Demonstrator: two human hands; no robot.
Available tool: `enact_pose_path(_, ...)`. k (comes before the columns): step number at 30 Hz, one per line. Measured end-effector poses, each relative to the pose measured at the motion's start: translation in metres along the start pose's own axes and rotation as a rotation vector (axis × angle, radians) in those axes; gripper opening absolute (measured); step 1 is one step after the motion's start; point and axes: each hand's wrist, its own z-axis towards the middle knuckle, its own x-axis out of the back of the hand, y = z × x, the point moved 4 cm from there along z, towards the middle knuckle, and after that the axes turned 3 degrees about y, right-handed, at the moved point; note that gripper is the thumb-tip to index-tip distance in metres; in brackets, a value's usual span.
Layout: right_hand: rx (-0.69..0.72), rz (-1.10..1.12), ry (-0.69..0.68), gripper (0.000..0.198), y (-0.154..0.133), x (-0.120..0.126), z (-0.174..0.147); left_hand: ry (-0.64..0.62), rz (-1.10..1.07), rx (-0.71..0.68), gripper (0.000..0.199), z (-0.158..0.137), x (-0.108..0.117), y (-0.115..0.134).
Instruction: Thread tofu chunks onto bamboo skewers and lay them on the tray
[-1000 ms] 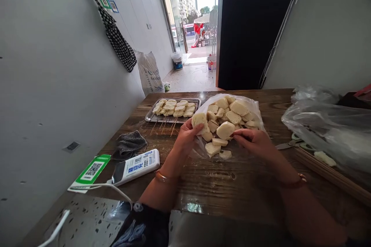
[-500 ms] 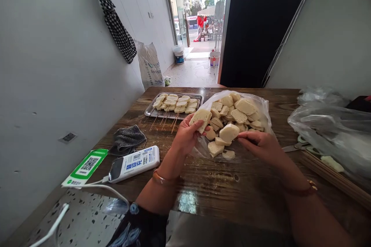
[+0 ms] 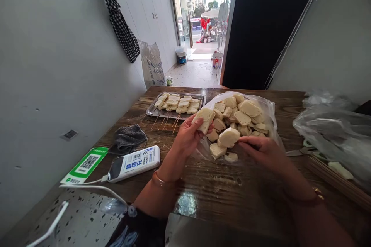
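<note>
My left hand [image 3: 193, 133] is closed around a pale, thick steamed bun slice [image 3: 204, 120], thumb across its front. Lower and to the right, my right hand [image 3: 259, 149] pinches the edge of another steamed bun slice [image 3: 229, 137] between thumb and fingers; whether a thin stick lies in that pinch I cannot tell. Behind both hands an open clear plastic bag [image 3: 271, 117] is heaped with more slices [image 3: 242, 118]. A few loose slices [image 3: 217, 150] lie at its mouth. At the back left, a metal tray [image 3: 150, 112] bears rows of slices on wooden skewers [image 3: 176, 120].
On the left lie a dark cloth [image 3: 129, 137], a white power bank [image 3: 136, 163] with a cable, and a green QR card [image 3: 88, 164]. To the right are scissors [image 3: 298, 151], a bundle of sticks [image 3: 339, 177] and crumpled plastic bags [image 3: 333, 123].
The view has shifted slightly, so most things sit a little further right. The slice at my right hand has dropped slightly and tilted. My left hand keeps its slice.
</note>
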Motion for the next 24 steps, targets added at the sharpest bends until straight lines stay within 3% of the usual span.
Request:
enact_pose_path(14,0.027,0.02,0.075,0.025,-0.0041,0.0024,0.0001,-0.014,0.011,-0.003,0.038,0.0008,0.001,-0.0012)
enact_pose_path(24,0.049,-0.013,0.007,0.029,0.0,-0.0027,0.0001,0.011,0.083,-0.045,0.041,-0.0028,-0.0036,-0.001)
